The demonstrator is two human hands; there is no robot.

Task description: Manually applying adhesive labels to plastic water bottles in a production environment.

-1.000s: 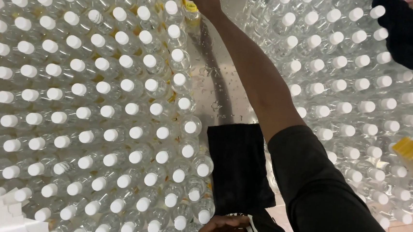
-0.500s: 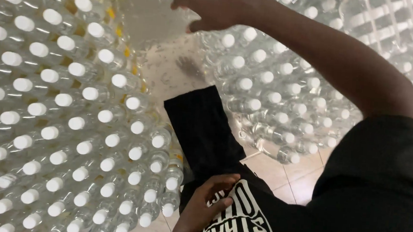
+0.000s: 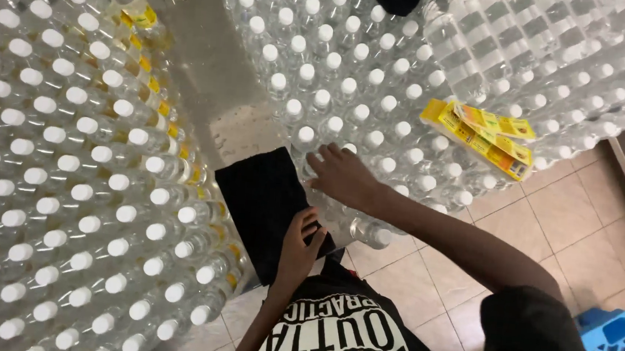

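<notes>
**Both hands at the black cloth and the bottles**

I see my left hand [image 3: 299, 246] resting on the black cloth [image 3: 267, 202]. Its fingers curl over the cloth's right edge in a loose grip. The cloth lies flat at the near edge of the shiny tabletop [image 3: 215, 95], in the gap between two big groups of bottles.

My right hand [image 3: 343, 176] is just beside the cloth, on its right. Its fingers are spread open and lie on the clear bottles with white caps [image 3: 348, 90] at the near edge. I cannot tell if it has hold of one.

A yellow packet [image 3: 485, 135] lies on the bottle caps farther right. More bottles with yellow labels [image 3: 71, 166] fill the left side.
</notes>
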